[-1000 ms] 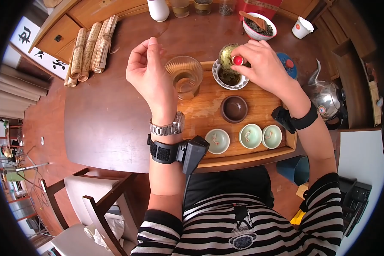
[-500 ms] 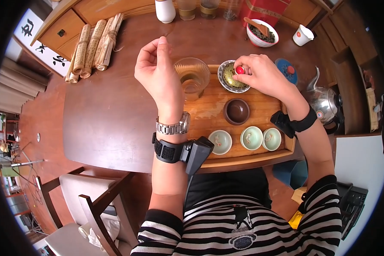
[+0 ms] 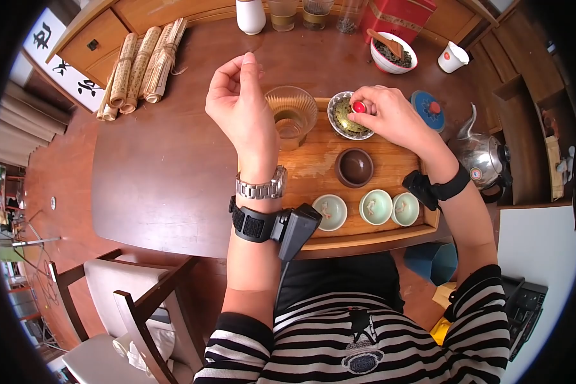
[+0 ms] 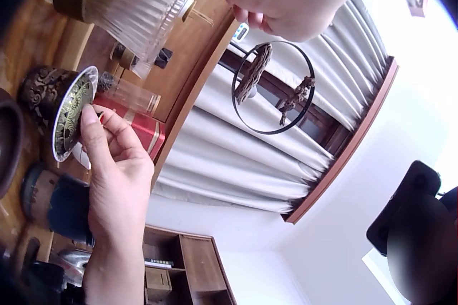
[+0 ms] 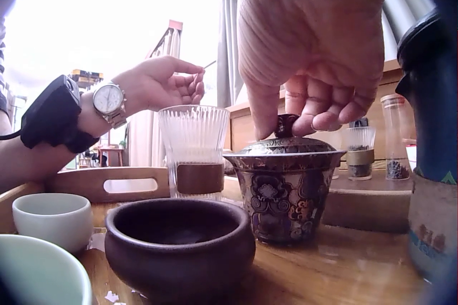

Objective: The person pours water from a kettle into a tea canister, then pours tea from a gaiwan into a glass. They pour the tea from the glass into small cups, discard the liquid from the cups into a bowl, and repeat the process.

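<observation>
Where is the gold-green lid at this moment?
In the head view, the lid sits on the patterned cup, right of the ribbed glass, its knob pinched by the right hand.

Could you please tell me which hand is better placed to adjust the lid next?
Probably the right hand: it pinches the lid by its knob, while the left hand hovers apart.

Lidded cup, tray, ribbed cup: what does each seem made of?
Lidded cup: glossy, possibly glazed ceramic or metal, judging by its highlights. Tray: probably varnished wood, showing grain and sheen. Ribbed cup: likely clear glass or plastic; background shows through.
</observation>
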Tool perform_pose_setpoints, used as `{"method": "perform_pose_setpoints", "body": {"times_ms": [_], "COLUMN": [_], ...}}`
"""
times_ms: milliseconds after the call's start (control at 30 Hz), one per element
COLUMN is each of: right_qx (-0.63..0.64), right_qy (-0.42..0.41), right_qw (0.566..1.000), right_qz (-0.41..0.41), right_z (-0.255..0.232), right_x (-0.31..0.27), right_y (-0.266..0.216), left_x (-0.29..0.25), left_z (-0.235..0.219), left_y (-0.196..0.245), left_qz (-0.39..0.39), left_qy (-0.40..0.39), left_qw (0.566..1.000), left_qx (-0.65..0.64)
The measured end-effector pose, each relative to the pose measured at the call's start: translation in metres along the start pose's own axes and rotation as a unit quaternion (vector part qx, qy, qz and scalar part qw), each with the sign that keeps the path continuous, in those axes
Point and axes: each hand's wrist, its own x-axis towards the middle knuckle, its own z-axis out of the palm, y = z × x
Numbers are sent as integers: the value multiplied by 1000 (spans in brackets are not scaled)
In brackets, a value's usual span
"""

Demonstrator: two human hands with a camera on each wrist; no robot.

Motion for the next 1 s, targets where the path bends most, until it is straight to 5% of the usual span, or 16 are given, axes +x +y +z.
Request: {"method": "perform_pose_setpoints", "body": {"times_ms": [267, 433, 600, 1000], "right_qx": [-7, -2, -37, -47], "right_qy": [74, 71, 155, 168], "right_qw": [997, 994, 973, 967], "right_qz": [-29, -87, -166, -184], "right_z": [9, 18, 21, 19], "right_x": [-20, -25, -17, -11], "right_y": [-5, 7, 10, 10], "left_x": [0, 0, 0, 0], "left_z": [0, 1, 1, 2], "left_y": [2, 3, 3, 4], "left_qz": [-7, -14, -14, -4], "left_qy": [7, 6, 8, 11], "left_qw": [1000, 1000, 1000, 1000], "left_qx": [1, 7, 11, 5]}}
